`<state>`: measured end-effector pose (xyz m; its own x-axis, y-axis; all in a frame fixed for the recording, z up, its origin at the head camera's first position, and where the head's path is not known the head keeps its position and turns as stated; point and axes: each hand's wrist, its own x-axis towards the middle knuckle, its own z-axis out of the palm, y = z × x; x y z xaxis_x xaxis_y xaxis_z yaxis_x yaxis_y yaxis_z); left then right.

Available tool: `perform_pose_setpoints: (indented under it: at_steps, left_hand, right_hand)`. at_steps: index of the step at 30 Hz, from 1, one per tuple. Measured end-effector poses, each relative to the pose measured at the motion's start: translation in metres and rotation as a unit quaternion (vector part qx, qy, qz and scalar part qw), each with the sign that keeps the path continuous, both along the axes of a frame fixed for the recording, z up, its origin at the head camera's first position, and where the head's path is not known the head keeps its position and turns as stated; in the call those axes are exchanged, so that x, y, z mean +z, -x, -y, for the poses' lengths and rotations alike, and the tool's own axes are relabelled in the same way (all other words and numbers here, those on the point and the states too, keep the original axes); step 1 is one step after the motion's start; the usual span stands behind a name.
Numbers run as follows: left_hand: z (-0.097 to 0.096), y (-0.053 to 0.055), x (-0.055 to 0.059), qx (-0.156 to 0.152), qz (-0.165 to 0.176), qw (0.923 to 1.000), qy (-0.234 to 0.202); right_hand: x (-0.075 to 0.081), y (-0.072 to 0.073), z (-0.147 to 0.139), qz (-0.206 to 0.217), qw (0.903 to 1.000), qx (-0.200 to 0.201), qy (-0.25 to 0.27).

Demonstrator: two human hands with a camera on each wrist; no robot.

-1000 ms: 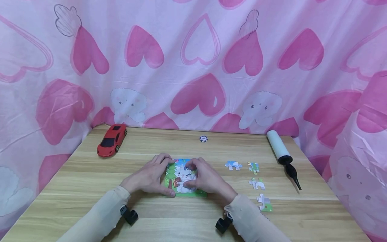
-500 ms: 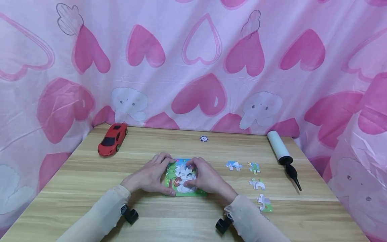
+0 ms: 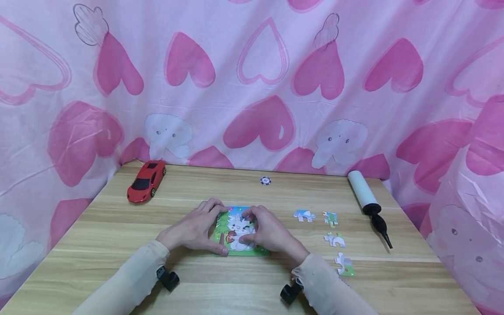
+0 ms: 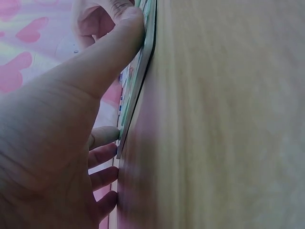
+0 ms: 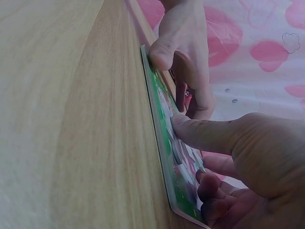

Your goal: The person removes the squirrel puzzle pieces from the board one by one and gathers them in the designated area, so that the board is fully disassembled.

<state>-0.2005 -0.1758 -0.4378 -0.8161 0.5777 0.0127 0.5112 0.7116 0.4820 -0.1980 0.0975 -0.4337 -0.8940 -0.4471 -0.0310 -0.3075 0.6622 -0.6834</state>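
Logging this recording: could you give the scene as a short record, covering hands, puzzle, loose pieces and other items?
left hand: touches the left side of the puzzle
right hand: touches the puzzle; whether pinching a piece, unclear
puzzle: white animal pictured, on the wooden table
loose pieces: at least four, right of puzzle
back left: red toy car
back middle: round chip
back right: white tube

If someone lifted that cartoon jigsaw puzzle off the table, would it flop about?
Probably not: the cartoon jigsaw puzzle looks stiff, as its base lies flat with a firm, straight edge in the right wrist view. It is likely light, being thin. Tilted, it might shed pieces, since raised piece edges show on its face.
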Motion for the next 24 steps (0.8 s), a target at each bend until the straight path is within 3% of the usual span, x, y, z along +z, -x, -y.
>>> perform_pose_setpoints:
  at_steps: [24]
  left_hand:
    - [0.0015, 0.0028, 0.0003, 0.003, -0.012, 0.9999, -0.006]
  right_hand:
    - [0.0005, 0.0028, -0.0054, 0.004, 0.9999, 0.012, 0.010]
